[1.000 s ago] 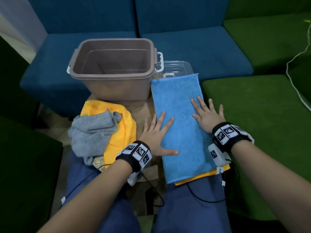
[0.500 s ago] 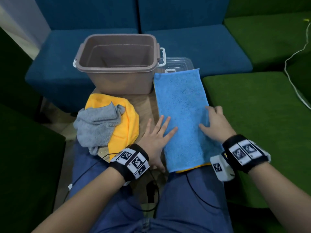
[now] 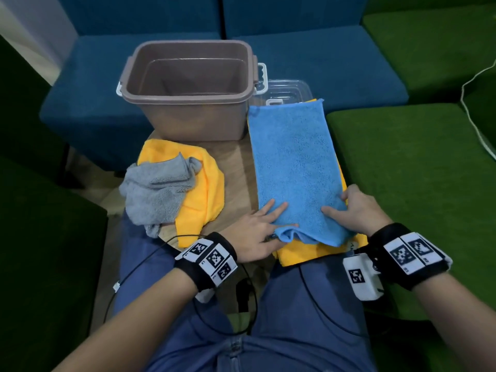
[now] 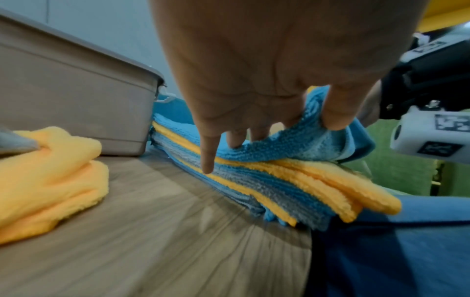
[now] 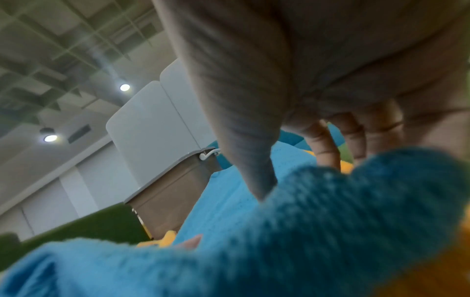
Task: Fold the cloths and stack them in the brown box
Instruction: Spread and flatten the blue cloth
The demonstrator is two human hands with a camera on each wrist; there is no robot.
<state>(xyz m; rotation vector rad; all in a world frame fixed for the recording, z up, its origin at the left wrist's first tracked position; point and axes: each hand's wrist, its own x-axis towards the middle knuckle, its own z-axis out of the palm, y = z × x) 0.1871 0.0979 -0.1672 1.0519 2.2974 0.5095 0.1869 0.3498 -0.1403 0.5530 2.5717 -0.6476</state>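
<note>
Wooden table (image 3: 236, 167) carries the brown box (image 3: 188, 103) and stacked cloths, where left hand (image 3: 257, 232) and right hand (image 3: 354, 210) each pinch the blue cloth (image 3: 292, 162) near edge.

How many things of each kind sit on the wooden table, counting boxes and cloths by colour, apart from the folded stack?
Brown box: 1
Clear plastic container: 1
Blue cloth, top layer: 1
Grey cloth, loose: 1
Yellow cloth, loose: 1
Total: 5
The layers of the folded stack beneath the blue cloth are too bunched to count.
</note>
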